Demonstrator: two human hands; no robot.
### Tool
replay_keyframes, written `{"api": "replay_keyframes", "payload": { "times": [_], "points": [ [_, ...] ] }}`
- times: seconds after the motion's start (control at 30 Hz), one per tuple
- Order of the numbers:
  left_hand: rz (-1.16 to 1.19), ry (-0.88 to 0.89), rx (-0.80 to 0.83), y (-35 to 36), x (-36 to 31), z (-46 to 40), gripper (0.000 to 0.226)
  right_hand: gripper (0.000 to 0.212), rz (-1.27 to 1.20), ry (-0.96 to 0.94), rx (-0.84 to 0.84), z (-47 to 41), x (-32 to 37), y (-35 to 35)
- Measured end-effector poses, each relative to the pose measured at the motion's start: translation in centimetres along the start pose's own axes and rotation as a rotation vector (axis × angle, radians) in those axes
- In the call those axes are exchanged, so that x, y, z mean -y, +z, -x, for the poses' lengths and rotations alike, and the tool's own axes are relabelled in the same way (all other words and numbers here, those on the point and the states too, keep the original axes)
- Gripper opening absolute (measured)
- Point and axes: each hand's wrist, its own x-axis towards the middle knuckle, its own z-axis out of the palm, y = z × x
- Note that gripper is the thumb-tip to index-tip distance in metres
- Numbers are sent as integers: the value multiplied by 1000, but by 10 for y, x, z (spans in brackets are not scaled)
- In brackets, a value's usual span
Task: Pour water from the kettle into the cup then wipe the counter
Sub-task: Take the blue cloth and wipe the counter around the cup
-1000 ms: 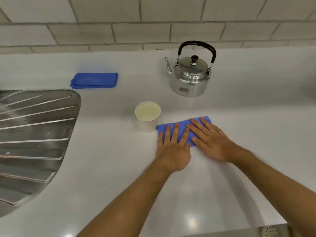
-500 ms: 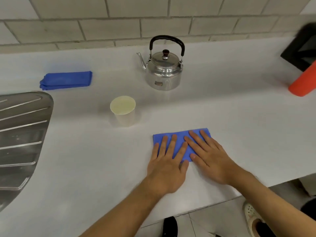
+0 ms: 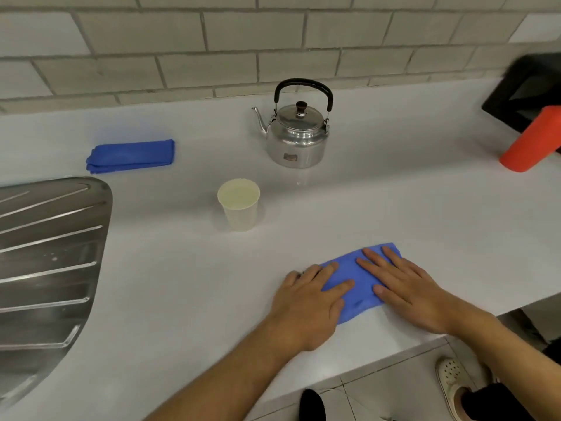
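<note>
A steel kettle (image 3: 299, 138) with a black handle stands upright at the back of the white counter (image 3: 394, 214). In front of it and to the left is a pale paper cup (image 3: 239, 208), upright with liquid in it. A blue cloth (image 3: 362, 300) lies flat near the counter's front edge, right of the cup. My left hand (image 3: 306, 308) presses flat on the cloth's left end. My right hand (image 3: 406, 290) presses flat on its right part, fingers spread. Much of the cloth is hidden under both hands.
A second blue cloth (image 3: 130, 154), folded, lies at the back left. A steel drainboard (image 3: 45, 253) fills the left side. An orange-red cylinder (image 3: 531, 144) and a black object (image 3: 528, 89) sit at the far right. The counter's front edge runs just below my hands, with shoes (image 3: 452, 378) on the floor.
Both hands have slid the cloth away from the cup, rightward and toward the front edge. The cloth's right end now angles away from me. Kettle and cup have stayed in place.
</note>
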Motion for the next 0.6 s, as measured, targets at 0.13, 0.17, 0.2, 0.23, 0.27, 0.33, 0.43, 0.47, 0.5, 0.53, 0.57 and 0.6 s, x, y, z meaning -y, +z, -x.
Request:
{"api": "replay_keyframes", "payload": {
  "times": [0.13, 0.17, 0.2, 0.23, 0.27, 0.33, 0.43, 0.47, 0.5, 0.53, 0.57, 0.6],
  "points": [
    [-132, -25, 61, -15, 12, -25, 49, 56, 47, 194, 78, -37, 16, -32],
    [-113, -7, 32, -17, 15, -25, 48, 58, 93, 286, 2, -42, 27, -32],
    [-72, 10, -20, -17, 20, -21, 46, 57, 139, 395, -110, -45, 42, -28],
    [-24, 18, -90, -18, 26, -14, 43, 53, 150, 516, -205, -49, 61, -21],
    [15, 16, -162, -19, 33, -5, 40, 51, 90, 630, -246, -55, 81, -14],
    [68, -23, -253, -22, 53, 12, 34, 64, -179, 824, -219, -77, 115, 2],
    [145, -130, -308, -29, 94, 36, 30, 88, -416, 1010, -314, -110, 142, 14],
    [154, -173, -335, -32, 108, 43, 29, 89, -409, 1040, -361, -119, 145, 15],
    [154, -223, -364, -35, 123, 49, 28, 88, -376, 1051, -400, -128, 144, 17],
    [147, -278, -390, -38, 138, 54, 27, 85, -334, 1045, -424, -136, 141, 17],
    [136, -339, -413, -41, 153, 59, 27, 82, -298, 1027, -436, -145, 138, 16],
    [124, -403, -435, -43, 168, 63, 27, 78, -261, 995, -445, -155, 134, 13]
  ]
}}
